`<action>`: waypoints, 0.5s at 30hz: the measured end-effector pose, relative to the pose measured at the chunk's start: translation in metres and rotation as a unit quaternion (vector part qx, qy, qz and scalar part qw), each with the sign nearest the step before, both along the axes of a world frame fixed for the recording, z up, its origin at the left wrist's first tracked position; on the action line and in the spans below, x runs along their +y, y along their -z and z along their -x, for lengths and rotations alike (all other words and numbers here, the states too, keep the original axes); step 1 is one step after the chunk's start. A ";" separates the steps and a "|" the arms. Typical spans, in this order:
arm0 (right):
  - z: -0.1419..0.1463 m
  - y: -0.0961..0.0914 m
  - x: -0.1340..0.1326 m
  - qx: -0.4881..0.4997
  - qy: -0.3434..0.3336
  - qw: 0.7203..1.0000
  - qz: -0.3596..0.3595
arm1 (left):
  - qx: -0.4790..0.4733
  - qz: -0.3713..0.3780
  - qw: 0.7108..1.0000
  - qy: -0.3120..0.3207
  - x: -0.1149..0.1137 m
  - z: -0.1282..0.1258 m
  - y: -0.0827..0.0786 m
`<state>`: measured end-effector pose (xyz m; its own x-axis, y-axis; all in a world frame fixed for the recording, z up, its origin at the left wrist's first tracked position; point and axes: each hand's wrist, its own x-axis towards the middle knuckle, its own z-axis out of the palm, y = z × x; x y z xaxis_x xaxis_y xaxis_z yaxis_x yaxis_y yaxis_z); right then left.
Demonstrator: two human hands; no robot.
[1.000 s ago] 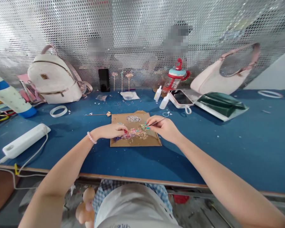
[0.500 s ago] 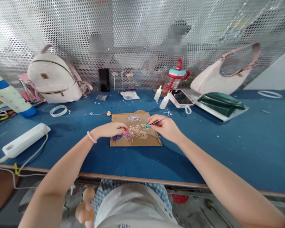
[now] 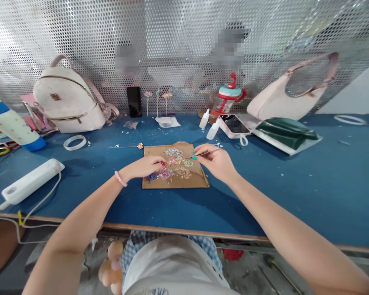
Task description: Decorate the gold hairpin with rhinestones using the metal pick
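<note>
My left hand [image 3: 146, 166] is closed in a pinch over the left side of a cardboard sheet [image 3: 197, 180]. A small multicoloured ornament [image 3: 174, 160] is at its fingertips; the grip itself is partly hidden. My right hand [image 3: 217, 163], with teal nails, pinches thin metal tweezers [image 3: 207, 153], their tip pointing left towards the ornament. Loose piles of sequins lie on the cardboard: silver sequins [image 3: 173, 152], green sequins [image 3: 188, 163], pink sequins [image 3: 165, 173], gold sequins [image 3: 183, 173] and blue sequins [image 3: 151, 177].
A stick ornament [image 3: 140, 146] lies left of the cardboard. Behind are glue bottles [image 3: 204, 119], a pink-cased phone [image 3: 233, 125], a black phone [image 3: 134, 102] and upright decorated sticks [image 3: 167, 100]. A tape roll [image 3: 74, 142] and white power strip [image 3: 33, 180] lie left, a green packet [image 3: 290, 133] right.
My right hand has lifted slightly and drawn the tweezers' tip away from the green sequins towards the ornament. The left hand and the ornament have shifted slightly up in view.
</note>
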<state>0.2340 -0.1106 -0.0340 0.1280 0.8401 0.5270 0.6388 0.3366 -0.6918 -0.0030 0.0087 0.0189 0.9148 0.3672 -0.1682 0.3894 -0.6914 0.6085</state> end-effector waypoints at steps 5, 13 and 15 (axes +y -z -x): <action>0.002 -0.002 -0.002 -0.001 0.011 1.000 -0.012 | -0.019 -0.005 1.000 -0.010 -0.001 -0.001 0.000; 0.007 -0.007 -0.004 -0.004 0.024 0.999 -0.027 | -0.031 -0.008 0.999 -0.006 -0.001 -0.002 0.004; 0.007 -0.008 -0.005 -0.005 0.026 0.999 -0.027 | -0.032 -0.008 0.999 -0.004 0.000 -0.002 0.004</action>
